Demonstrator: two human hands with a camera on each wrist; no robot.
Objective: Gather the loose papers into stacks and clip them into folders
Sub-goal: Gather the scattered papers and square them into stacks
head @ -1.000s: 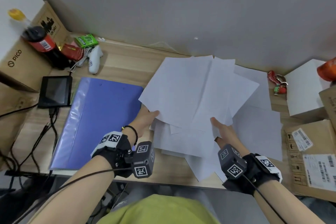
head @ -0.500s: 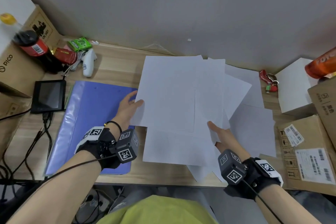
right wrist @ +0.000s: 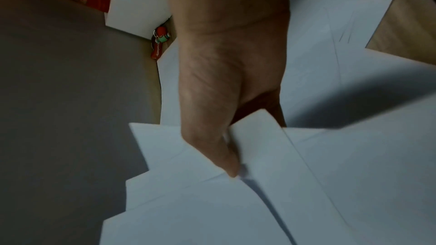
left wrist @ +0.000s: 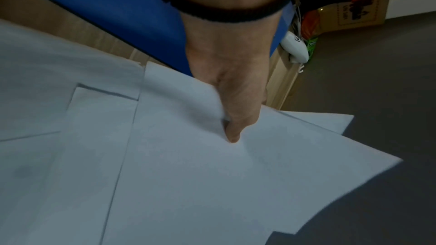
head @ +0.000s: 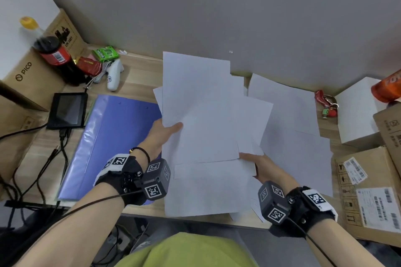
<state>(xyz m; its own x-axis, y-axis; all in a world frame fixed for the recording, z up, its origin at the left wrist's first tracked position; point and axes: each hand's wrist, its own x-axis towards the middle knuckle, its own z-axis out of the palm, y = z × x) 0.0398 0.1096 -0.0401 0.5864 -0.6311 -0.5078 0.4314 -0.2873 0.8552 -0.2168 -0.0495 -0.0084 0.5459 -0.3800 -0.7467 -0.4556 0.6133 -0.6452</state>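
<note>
Papers (head: 201, 115), light, floppy and slippery, fan loosely just right of the blue folder (head: 112, 141); left hand (head: 161, 134) and right hand (head: 258, 165) pinch opposite edges, fingers seemingly beneath.

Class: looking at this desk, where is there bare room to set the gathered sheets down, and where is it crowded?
Bare wood lies between the white controller and the sheets; the closed folder also offers a flat top. The back-left corner is crowded around the bottle, and boxes fill the right.
</note>
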